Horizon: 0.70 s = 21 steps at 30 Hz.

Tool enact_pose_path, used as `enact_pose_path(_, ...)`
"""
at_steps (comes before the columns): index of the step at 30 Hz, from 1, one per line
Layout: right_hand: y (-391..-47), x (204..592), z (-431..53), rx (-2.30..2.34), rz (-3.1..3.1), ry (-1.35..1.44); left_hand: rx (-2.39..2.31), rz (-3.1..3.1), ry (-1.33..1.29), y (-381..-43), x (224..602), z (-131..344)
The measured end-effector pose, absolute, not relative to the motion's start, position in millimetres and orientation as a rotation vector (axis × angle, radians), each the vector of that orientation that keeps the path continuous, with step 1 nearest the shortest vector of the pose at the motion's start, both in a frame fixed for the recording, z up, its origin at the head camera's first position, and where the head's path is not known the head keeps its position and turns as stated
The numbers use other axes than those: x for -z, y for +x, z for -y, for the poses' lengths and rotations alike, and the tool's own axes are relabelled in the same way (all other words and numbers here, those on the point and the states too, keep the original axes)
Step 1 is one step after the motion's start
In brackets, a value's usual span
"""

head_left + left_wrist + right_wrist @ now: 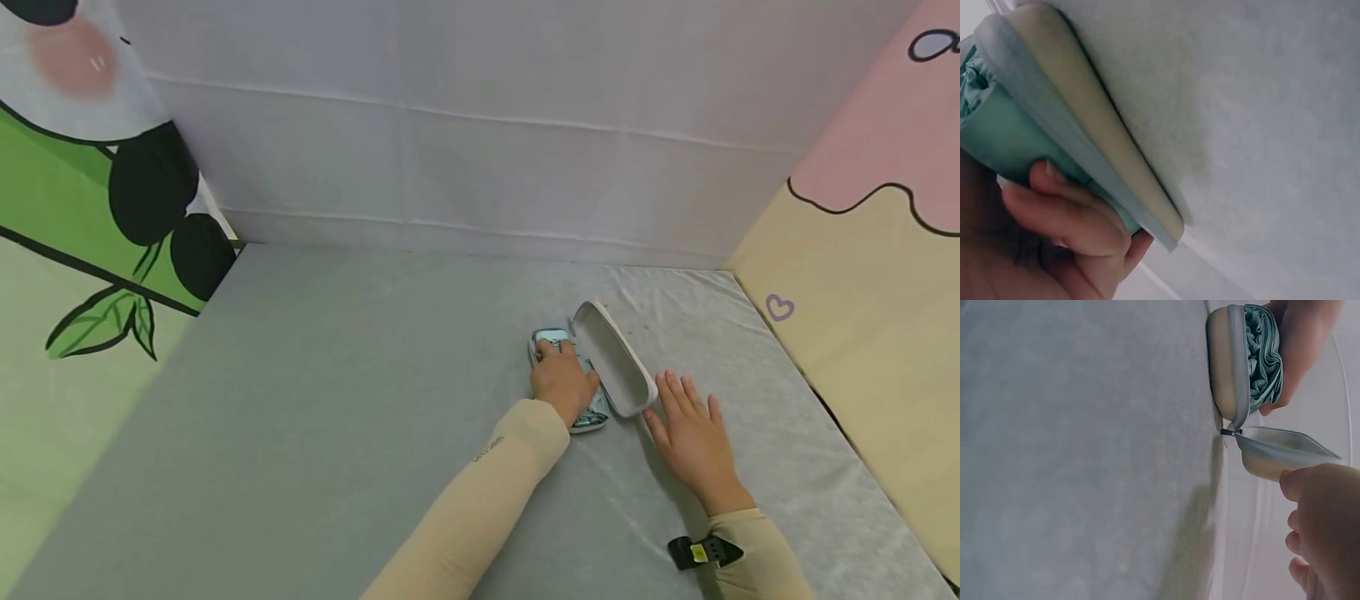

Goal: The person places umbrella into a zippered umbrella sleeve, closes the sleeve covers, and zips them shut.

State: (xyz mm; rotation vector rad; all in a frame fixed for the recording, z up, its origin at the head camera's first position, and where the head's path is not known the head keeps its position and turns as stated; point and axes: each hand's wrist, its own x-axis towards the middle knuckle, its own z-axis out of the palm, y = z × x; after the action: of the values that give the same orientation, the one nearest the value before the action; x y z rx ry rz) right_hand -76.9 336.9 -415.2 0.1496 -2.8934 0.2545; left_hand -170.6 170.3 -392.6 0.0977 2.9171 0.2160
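A cream hard-shell zip case (1224,362) lies unzipped on the grey cloth. Its lid (617,362) is folded out to the right, showing a pale inside. In the base sits a teal folded umbrella (1264,359), its pleated fabric showing at the near end. From above, my left hand (564,383) grips the umbrella, fingers bent over it and thumb on its right side; the palm hides part of it. My right hand (693,442) is beside the lid with fingers extended, and its thumb touches the lid's outer side.
Grey cloth (337,400) covers the table. A white fabric wall (480,167) stands at the back, a green printed panel (82,208) at the left and a pink and cream panel (862,292) at the right. A black wrist strap (705,552) is on the right sleeve.
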Motion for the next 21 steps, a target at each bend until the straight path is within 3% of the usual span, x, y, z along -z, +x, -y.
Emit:
enact_pose_path(11,-76,415,-336,-0.26,2.901,0.141,-0.48,-2.914,0.127,-172,404,-161)
enact_pose_path(21,-78,411,-335,-0.293,2.869,0.173,-1.033,-2.99,0.126,-192,400,-112)
